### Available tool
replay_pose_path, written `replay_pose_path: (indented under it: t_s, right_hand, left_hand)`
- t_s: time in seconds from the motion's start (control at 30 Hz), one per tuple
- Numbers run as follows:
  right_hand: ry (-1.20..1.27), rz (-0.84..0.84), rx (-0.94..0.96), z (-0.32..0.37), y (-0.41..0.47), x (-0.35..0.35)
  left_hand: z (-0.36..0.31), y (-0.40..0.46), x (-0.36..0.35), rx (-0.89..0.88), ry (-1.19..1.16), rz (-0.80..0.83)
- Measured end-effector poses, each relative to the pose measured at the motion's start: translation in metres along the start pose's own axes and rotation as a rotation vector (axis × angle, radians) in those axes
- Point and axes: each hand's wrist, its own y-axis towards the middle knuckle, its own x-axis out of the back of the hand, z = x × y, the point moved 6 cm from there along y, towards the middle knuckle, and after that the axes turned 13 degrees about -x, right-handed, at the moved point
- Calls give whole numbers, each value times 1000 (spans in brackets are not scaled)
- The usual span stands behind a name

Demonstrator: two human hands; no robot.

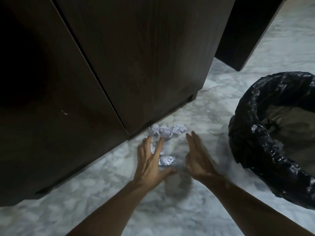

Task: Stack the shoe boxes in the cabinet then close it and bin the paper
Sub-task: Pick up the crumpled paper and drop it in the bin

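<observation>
The tall dark-brown wooden cabinet (pixel 136 57) stands with both doors shut, the seam between them running down at a slant to the pale marbled stone floor (pixel 102 193). No shoe boxes are in sight outside it.

At the foot of the right-hand door lies a small heap of crumpled white paper balls (pixel 164 130), some touching the cabinet's lower edge. Another crumpled white paper ball (pixel 167 160) sits a little nearer the person, on the floor between the two hands, and one or two more scraps show through the spread fingers of the left hand.

The left hand (pixel 151 160) reaches down over the paper, palm facing the floor, fingers splayed wide apart and thumb stuck out towards the right; its grip is apart and clamped on nothing, though the fingertips come very near the heap. The right hand (pixel 197 157) is held edge-on just beside the paper, fingers straight and together, palm turned inward towards the left hand; its grip too is apart and holds nothing. Both hands are slightly blurred.

To the right, well apart from the paper, stands a round bin lined with a glossy black plastic bag (pixel 255 142), its mouth open. I cannot tell what lies inside.
</observation>
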Motion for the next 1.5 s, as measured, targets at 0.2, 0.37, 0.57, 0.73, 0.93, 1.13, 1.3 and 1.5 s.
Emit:
replay_pose_path:
  t_s: [0.2, 0.37, 0.57, 0.73, 0.93, 1.13, 1.3, 1.5]
  right_hand:
    - [95, 28, 4, 21, 30, -1]
    - [19, -80, 28, 28, 53, -16]
    - [-247, 35, 58, 50, 68, -43]
    - [-217, 25, 90, 64, 70, -54]
    - [-84, -241, 201, 47, 64, -36]
    - [-89, -320, 233, 33, 53, -29]
    - [-14, -368, 265, 34, 45, -22]
    - [150, -274, 171, 27, 17, -1]
  left_hand:
    - [-1, 3, -11, -125, 67, 50]
    - [24, -12, 0, -33, 139, -69]
    - [44, -28, 16, 84, 134, -193]
    - [42, -35, 22, 102, 119, -198]
    - [31, -24, 19, 114, 113, -190]
    - [32, -10, 7, 44, 102, -186]
    - [31, -9, 5, 24, 55, -238]
    - [21, -17, 15, 19, -45, -300]
